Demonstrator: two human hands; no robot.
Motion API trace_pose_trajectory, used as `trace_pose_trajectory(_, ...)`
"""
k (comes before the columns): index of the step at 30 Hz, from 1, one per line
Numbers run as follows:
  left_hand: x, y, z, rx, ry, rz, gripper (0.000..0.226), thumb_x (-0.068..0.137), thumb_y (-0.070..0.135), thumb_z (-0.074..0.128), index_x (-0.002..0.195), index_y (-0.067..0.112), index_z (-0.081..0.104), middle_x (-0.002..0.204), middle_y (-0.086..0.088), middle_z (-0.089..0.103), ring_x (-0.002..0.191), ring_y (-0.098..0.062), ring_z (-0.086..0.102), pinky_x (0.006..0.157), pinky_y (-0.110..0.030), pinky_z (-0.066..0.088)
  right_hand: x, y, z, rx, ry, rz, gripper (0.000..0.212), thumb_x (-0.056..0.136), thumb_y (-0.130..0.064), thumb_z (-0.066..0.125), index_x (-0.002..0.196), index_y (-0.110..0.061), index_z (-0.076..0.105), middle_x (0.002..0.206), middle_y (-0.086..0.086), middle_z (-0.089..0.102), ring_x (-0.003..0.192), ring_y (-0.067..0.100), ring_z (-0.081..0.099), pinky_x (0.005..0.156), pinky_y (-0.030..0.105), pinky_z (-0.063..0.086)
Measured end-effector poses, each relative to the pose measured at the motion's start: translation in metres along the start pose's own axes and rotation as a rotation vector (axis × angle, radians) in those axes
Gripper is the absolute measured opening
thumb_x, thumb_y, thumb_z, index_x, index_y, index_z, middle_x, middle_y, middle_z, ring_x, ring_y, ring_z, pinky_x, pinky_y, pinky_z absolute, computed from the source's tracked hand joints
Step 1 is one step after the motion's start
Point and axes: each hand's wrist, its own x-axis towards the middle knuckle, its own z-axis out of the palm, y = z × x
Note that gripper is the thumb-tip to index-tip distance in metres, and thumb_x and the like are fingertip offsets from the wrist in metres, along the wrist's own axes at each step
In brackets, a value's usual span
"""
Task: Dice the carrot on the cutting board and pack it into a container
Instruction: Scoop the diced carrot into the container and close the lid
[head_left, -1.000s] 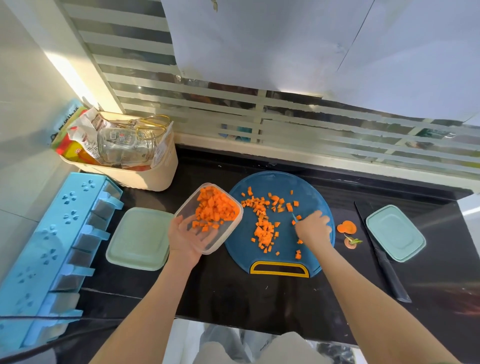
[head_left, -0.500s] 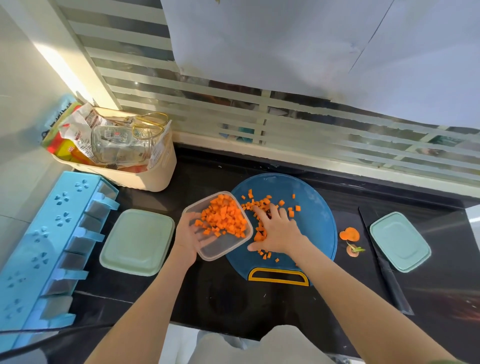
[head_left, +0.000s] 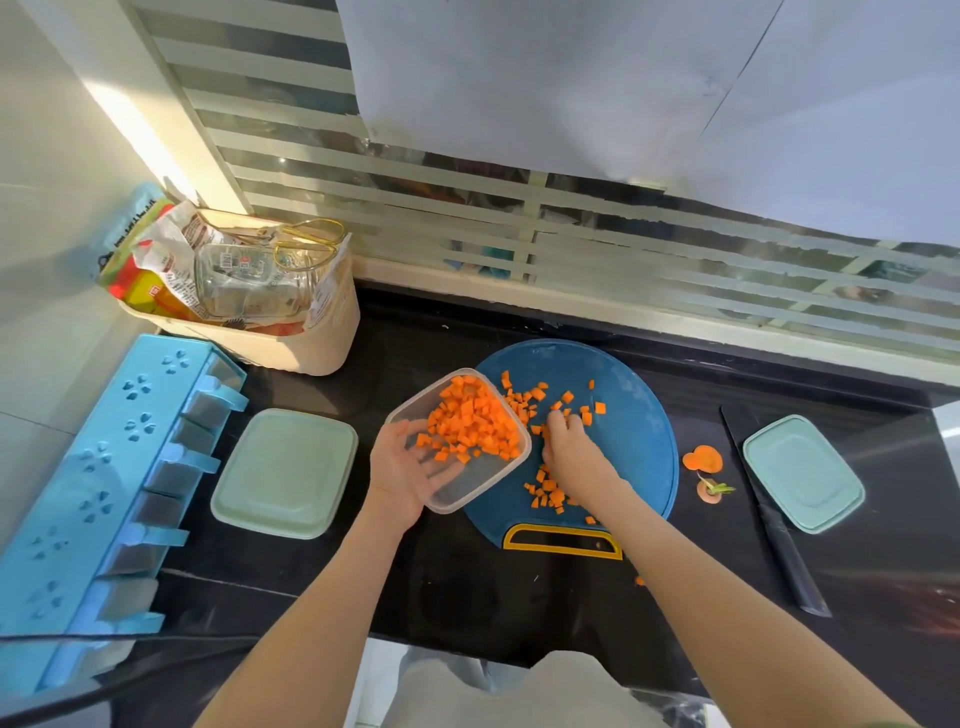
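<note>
My left hand (head_left: 410, 467) grips a clear plastic container (head_left: 480, 486) from below and holds it tilted against the left edge of the round blue cutting board (head_left: 636, 447). The container is largely filled with diced carrot (head_left: 472, 421). More carrot dice (head_left: 545, 491) lie loose on the board, some near its far side and some by my wrist. Just right of the container's rim, my right hand (head_left: 574, 452) rests on the board with its fingers curled over a few dice.
A dark knife (head_left: 779, 530) lies right of the board, beside a pale green lid (head_left: 802, 473). Carrot end scraps (head_left: 704, 460) sit between board and knife. Another green lid (head_left: 284, 473), a blue drawer rack (head_left: 93, 493) and a beige basket (head_left: 291, 332) stand at the left.
My right hand came from the board's right side to the container, spread over the dice there, and now curls over dice beside the rim. The container has stayed tilted at the board's left edge.
</note>
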Motion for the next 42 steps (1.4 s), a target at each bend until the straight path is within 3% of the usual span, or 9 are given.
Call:
trace_pose_trajectory(2,-0.003,-0.001,0.0,0.079,0.017,0.026,0.036,0.094,0.03,0.045,0.121,0.008,0.053,0.117,-0.016,0.059,0.101,-0.032,0.06,0.077,-0.043,0.053,0.003,-0.003,-0.012,0.234,0.107,0.122,0.026,0.095,-0.013,0.055,0.115,0.003,0.057,0.108,0.02,0.051,0.097,0.032,0.051,0.067,0.019,0.037)
trace_pose_trajectory(4,-0.006,-0.003,-0.001,0.129,0.03,0.04,0.036,0.094,0.027,0.048,0.125,0.009,0.051,0.118,-0.015,0.059,0.1,-0.03,0.061,0.075,-0.042,0.053,0.002,-0.01,-0.027,0.336,0.171,0.108,0.016,0.101,-0.012,0.04,0.11,-0.001,0.048,0.098,0.013,0.046,0.086,0.023,0.046,0.061,0.023,0.032)
trace_pose_trajectory(8,-0.011,-0.007,0.004,0.158,0.04,0.024,0.033,0.097,0.027,0.049,0.126,0.01,0.051,0.121,-0.014,0.054,0.108,-0.032,0.057,0.079,-0.044,0.051,-0.003,-0.042,-0.054,0.508,0.269,-0.008,0.01,0.101,-0.013,0.043,0.092,-0.008,0.044,0.083,0.002,0.045,0.067,0.008,0.039,0.06,0.019,0.031)
trace_pose_trajectory(14,-0.018,-0.013,0.015,0.23,-0.033,0.101,0.023,0.099,0.031,0.045,0.106,0.012,0.057,0.101,-0.011,0.063,0.089,-0.025,0.062,0.069,-0.039,0.052,-0.015,-0.073,-0.064,0.348,-0.045,-0.257,0.019,0.099,-0.02,0.049,0.106,-0.009,0.062,0.103,-0.002,0.048,0.093,0.009,0.047,0.082,0.024,0.038)
trace_pose_trajectory(22,-0.025,-0.021,0.013,0.233,-0.085,0.094,0.024,0.097,0.033,0.046,0.099,0.013,0.06,0.101,-0.011,0.065,0.095,-0.027,0.063,0.074,-0.042,0.054,-0.043,-0.068,-0.082,0.407,0.05,-0.228,0.039,0.099,0.0,0.035,0.129,-0.013,0.056,0.132,0.006,0.057,0.121,0.019,0.053,0.096,0.021,0.039)
trace_pose_trajectory(28,-0.033,-0.027,0.028,0.164,-0.145,0.109,0.022,0.095,0.027,0.047,0.106,0.014,0.061,0.108,-0.013,0.065,0.1,-0.028,0.062,0.083,-0.044,0.053,-0.05,-0.071,-0.073,-0.096,0.046,-0.326,0.048,0.099,-0.011,0.043,0.147,-0.011,0.036,0.154,0.005,0.033,0.144,0.022,0.023,0.118,0.029,0.013)
trace_pose_trajectory(33,-0.033,-0.031,0.035,0.137,-0.225,0.167,0.031,0.099,0.035,0.038,0.109,0.017,0.062,0.107,-0.013,0.065,0.099,-0.028,0.061,0.086,-0.046,0.051,-0.063,-0.068,-0.063,0.168,-0.139,-0.317,0.049,0.095,-0.003,0.048,0.142,-0.019,0.047,0.147,0.002,0.045,0.137,0.021,0.038,0.114,0.033,0.028)
trace_pose_trajectory(36,-0.028,-0.033,0.035,0.186,-0.247,0.192,0.034,0.099,0.033,0.04,0.115,0.012,0.062,0.108,-0.015,0.064,0.102,-0.032,0.061,0.093,-0.05,0.048,-0.074,-0.061,-0.07,0.198,0.066,-0.369,0.042,0.094,0.001,0.049,0.131,-0.017,0.059,0.14,0.001,0.053,0.133,0.017,0.043,0.114,0.031,0.03)
trace_pose_trajectory(42,-0.03,-0.045,0.038,0.245,-0.285,0.151,0.031,0.095,0.026,0.047,0.118,0.013,0.062,0.116,-0.016,0.066,0.108,-0.034,0.062,0.092,-0.05,0.051,-0.076,-0.049,-0.084,0.08,0.109,-0.098,0.053,0.1,-0.011,0.041,0.151,-0.016,0.027,0.156,0.002,0.028,0.138,0.023,0.031,0.11,0.033,0.032)
